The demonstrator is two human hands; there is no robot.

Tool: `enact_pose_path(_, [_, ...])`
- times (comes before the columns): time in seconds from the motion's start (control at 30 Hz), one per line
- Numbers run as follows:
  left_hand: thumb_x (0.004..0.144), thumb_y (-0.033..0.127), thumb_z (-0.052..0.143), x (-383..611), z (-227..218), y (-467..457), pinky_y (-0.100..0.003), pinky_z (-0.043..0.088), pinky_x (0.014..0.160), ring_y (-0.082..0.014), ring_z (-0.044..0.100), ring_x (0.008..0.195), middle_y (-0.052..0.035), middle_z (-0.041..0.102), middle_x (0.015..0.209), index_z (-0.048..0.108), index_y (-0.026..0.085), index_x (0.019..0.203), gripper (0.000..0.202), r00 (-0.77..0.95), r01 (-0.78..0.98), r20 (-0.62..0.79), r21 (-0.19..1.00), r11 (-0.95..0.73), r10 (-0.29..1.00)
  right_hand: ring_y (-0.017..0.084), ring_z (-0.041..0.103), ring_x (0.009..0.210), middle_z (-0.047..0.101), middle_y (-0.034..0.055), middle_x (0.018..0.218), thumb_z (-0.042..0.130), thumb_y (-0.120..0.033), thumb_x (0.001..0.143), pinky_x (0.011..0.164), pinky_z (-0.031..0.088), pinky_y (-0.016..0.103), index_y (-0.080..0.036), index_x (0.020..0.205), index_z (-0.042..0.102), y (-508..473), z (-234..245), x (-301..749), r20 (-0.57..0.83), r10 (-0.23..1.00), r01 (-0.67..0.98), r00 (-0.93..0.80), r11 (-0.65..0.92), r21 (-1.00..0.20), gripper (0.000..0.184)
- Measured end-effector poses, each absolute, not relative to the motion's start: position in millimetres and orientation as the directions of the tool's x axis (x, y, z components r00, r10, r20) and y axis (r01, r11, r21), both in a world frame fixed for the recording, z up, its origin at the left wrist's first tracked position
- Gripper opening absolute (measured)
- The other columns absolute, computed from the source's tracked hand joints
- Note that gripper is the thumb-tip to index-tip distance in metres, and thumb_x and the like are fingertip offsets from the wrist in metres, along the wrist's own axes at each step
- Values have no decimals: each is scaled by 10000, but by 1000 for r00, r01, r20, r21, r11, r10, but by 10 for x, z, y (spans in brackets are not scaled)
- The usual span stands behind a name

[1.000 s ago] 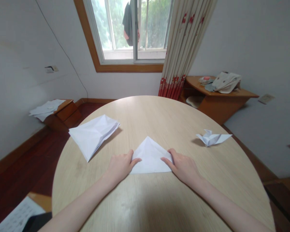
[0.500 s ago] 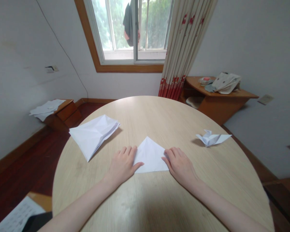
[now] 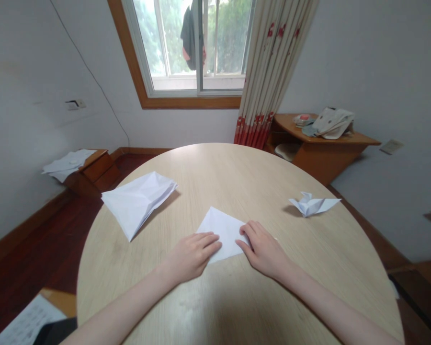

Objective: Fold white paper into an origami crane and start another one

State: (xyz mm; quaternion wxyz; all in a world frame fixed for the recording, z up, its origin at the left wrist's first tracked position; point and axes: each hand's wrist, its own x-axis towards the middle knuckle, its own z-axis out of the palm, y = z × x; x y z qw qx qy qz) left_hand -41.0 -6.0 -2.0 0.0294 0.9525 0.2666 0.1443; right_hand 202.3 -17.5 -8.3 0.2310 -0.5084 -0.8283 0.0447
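Observation:
A folded white paper triangle [image 3: 221, 229] lies flat on the round wooden table [image 3: 237, 182], turned so one corner points up-left. My left hand [image 3: 191, 254] rests palm down on its lower left part, fingers stretched flat toward the right. My right hand [image 3: 264, 249] presses on its right side, fingers laid flat and together pointing left. Neither hand lifts the paper.
A stack of creased white sheets [image 3: 138, 201] lies at the table's left. A finished folded paper figure [image 3: 312, 205] sits at the right. Beyond the table are a low wooden cabinet [image 3: 93, 167] with papers, a corner shelf [image 3: 319, 143], a curtain and a window.
The paper triangle has turned counter-clockwise under my hands. My left hand slid right across its lower edge; my right hand stayed on the right corner.

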Motion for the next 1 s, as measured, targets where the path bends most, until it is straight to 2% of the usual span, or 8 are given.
enact_pose_path(0.1, [934,200,408,-417,56,-84,-365,507,894,-228,604,1087,-57,647,1216,623,213,1163,315,820,485,245,184,-855,518,231,544,838,568,82,907,576,-260,869,739,467,360,-185,912,510,-193,-43,2009,297,879,827,-373,460,-323,109])
enact_pose_path(0.23, [933,256,452,-425,125,-92,-342,508,767,-207,628,910,-25,666,1178,663,255,1122,283,846,440,235,199,-876,479,261,541,904,582,94,961,637,-280,829,766,465,390,-186,972,529,-260,34,1974,264,872,832,-413,479,-281,202])
enact_pose_path(0.5, [922,314,478,-400,126,-120,-315,449,655,-189,581,793,-28,669,1064,647,253,1105,256,883,386,252,91,-918,396,302,525,1068,575,154,1135,610,-250,842,886,471,458,-154,1163,528,-363,35,1942,240,850,789,-469,525,-319,345])
enact_pose_path(0.6, [922,308,470,-366,108,-151,-303,424,614,-176,559,744,-31,658,977,629,256,1117,257,903,342,263,39,-939,340,307,510,1122,556,170,1191,589,-225,848,929,464,471,-141,1216,509,-338,3,1951,222,849,765,-479,528,-369,386])
enact_pose_path(0.7, [921,302,460,-330,85,-186,-294,406,597,-167,545,715,-29,633,906,609,252,1133,264,910,312,275,38,-949,310,290,493,1168,536,167,1237,574,-199,847,970,451,462,-143,1246,497,-297,-13,1969,201,838,715,-507,539,-445,410])
enact_pose_path(0.9, [913,287,467,-285,69,-212,-283,387,589,-168,525,685,-20,571,804,586,244,1171,287,913,344,199,97,-934,357,257,479,1192,543,138,1241,604,-184,832,1020,410,451,-170,1191,528,-231,-41,2014,224,815,599,-535,552,-580,368])
enact_pose_path(1.0, [905,288,492,-280,67,-196,-279,388,613,-166,516,681,-15,550,774,585,259,1204,315,903,374,155,174,-911,401,256,501,1160,566,122,1209,641,-213,816,999,415,451,-193,1127,551,-196,-71,2033,261,819,556,-511,546,-627,325])
